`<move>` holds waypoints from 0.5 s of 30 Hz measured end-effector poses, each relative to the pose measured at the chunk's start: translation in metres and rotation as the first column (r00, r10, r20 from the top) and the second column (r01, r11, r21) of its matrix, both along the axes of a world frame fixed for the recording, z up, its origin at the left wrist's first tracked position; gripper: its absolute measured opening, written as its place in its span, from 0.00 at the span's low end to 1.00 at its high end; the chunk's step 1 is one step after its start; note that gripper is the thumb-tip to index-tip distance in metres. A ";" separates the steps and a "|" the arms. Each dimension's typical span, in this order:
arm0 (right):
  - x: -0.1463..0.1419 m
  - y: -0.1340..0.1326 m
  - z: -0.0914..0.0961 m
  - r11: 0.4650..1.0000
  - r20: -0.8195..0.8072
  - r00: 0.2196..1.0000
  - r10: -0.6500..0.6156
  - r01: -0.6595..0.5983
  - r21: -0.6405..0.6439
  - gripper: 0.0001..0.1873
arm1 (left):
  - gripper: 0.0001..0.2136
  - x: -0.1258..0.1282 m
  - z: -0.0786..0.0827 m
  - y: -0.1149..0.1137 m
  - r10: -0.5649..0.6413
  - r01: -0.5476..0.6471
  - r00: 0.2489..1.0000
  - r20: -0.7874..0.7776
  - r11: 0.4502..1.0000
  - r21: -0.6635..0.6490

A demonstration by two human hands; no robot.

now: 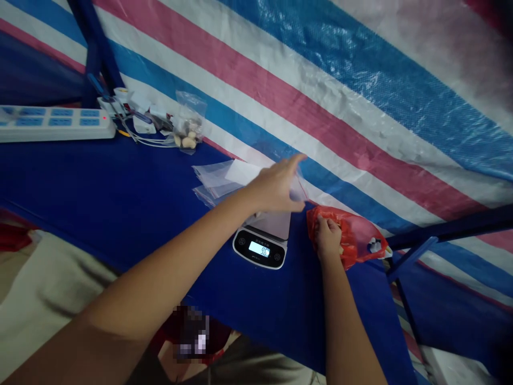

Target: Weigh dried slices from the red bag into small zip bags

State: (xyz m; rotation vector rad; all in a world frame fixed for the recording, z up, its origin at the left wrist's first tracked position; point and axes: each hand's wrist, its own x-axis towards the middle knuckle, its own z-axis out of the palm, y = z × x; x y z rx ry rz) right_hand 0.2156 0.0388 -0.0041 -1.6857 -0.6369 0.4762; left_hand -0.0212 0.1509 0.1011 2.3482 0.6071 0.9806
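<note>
My left hand (278,184) is stretched over a small digital kitchen scale, its thumb and fingers spread apart with nothing gripped. The scale (259,248) has a black and white front panel, and its lit display seems to read 9.6. Part of its pan shows beneath the hand, with something small and pale on it, mostly hidden by my wrist. To the right, my right hand (328,235) has its fingers curled at the near side of a red plastic bag (349,235), closed on it. What lies inside the bag is largely hidden.
Clear zip bags (214,179) lie behind the scale, with a white card (242,172) on them. Farther left are a clear bag of pale nut-like pieces (187,136), plugs with cables (138,115) and a white power strip (56,123). Striped tarpaulin (280,91) rises behind the blue table (100,187).
</note>
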 end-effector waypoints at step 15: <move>-0.006 -0.001 0.004 0.999 0.021 1.000 -0.023 0.023 0.022 0.19 | 0.43 -0.122 0.005 0.161 0.848 -0.824 0.526 0.061 0.526 -0.213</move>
